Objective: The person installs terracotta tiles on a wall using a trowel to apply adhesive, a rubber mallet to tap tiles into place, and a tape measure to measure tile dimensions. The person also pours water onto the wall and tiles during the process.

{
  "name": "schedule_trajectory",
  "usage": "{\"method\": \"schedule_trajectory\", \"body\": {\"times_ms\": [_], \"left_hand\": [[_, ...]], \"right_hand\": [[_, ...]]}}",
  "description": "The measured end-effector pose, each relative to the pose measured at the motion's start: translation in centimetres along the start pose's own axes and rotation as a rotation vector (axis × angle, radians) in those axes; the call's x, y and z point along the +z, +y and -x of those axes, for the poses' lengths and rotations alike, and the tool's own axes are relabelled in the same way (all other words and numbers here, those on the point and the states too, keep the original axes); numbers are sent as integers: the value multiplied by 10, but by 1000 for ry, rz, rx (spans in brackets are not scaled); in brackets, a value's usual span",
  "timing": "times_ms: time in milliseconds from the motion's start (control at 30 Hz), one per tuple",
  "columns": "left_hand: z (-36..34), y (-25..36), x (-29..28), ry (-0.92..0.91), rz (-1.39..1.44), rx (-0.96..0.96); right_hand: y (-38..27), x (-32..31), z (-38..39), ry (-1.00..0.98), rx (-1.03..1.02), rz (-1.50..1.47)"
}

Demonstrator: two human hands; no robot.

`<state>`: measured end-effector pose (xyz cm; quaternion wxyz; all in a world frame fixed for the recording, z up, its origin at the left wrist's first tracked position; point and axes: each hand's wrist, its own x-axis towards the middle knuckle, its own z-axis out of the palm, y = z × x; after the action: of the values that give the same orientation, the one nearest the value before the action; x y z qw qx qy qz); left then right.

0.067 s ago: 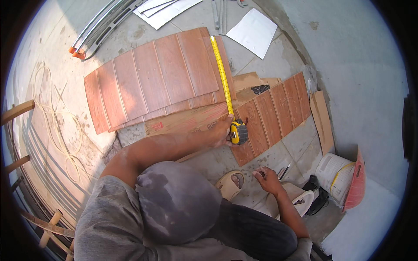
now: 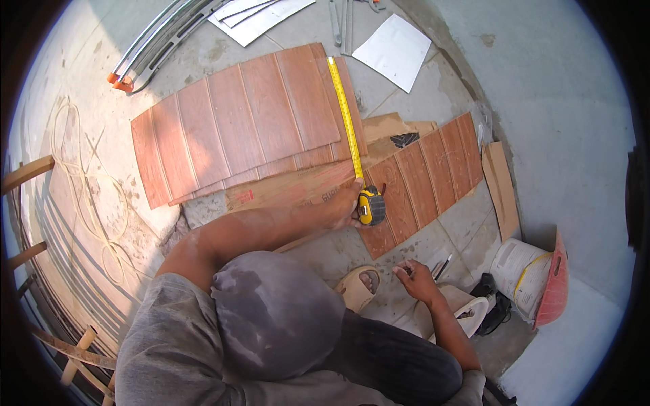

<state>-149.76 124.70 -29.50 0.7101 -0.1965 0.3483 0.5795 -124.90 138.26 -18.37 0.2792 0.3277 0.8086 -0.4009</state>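
Note:
My left hand point(image 2: 351, 206) is closed on a yellow and black tape measure point(image 2: 371, 206). Its yellow blade point(image 2: 345, 111) runs away from me over the right end of a stack of reddish-brown grooved panels point(image 2: 237, 111). Just right of the case lies another brown grooved panel point(image 2: 426, 179). My right hand point(image 2: 418, 279) is held low at the right, above the floor, with its fingers curled together. A slim white and dark pen point(image 2: 443, 268) pokes out beside it and seems to be held there; its lower part is hidden.
Printed cardboard point(image 2: 284, 186) lies under the panels. White sheets point(image 2: 393, 52) and a metal tool with orange ends point(image 2: 122, 82) are at the back. Near my right arm stand a white bucket point(image 2: 518, 271), a red basin-like piece point(image 2: 554, 281) and a pale container point(image 2: 467, 314). Rope point(image 2: 81, 189) lies left.

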Motion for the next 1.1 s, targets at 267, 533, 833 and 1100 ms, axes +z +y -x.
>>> {"method": "schedule_trajectory", "body": {"times_ms": [267, 533, 833, 1100], "left_hand": [[21, -1, -8, 38, -86, 183], [122, 54, -65, 147, -168, 325], [275, 38, -235, 672, -134, 758], [336, 91, -335, 1131, -433, 581]], "right_hand": [[-11, -7, -12, -8, -90, 111], [-101, -66, -52, -41, -68, 299], [-207, -40, -146, -16, -286, 390], [-280, 42, -264, 452, -218, 195]]}}
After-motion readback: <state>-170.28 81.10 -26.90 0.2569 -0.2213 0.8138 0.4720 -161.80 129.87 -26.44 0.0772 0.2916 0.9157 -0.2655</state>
